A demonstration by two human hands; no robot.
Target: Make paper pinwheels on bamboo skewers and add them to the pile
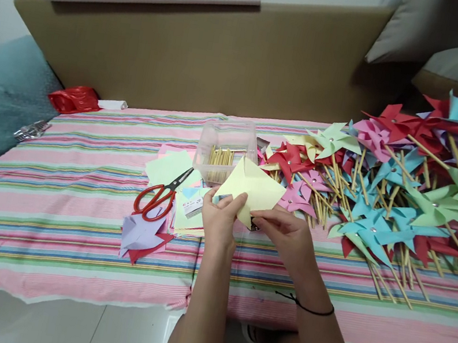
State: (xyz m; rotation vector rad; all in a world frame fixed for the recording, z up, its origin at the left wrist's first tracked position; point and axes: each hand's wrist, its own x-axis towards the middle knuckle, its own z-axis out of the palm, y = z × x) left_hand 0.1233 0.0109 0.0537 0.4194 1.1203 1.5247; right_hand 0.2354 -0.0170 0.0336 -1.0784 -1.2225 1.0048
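A pale yellow paper square (258,185) with a cut, partly folded top corner is held up above the cloth. My left hand (222,217) grips its lower left side, thumb on the near face and fingers behind. Closed in a pinch, my right hand (284,232) is at the paper's lower right edge. A small dark thing shows just under those fingertips; I cannot make out what it is. Left of my hands, red-handled scissors (162,196) lie open on a stack of coloured paper (187,224). Cut purple paper (141,236) and a red piece lie below the scissors.
Behind the paper stands a clear plastic box (208,136) with thin wooden sticks (221,157). Many finished paper pinwheels (373,228) on sticks pile up at right. A red plastic bag (74,100) lies far left on the striped cloth (77,187).
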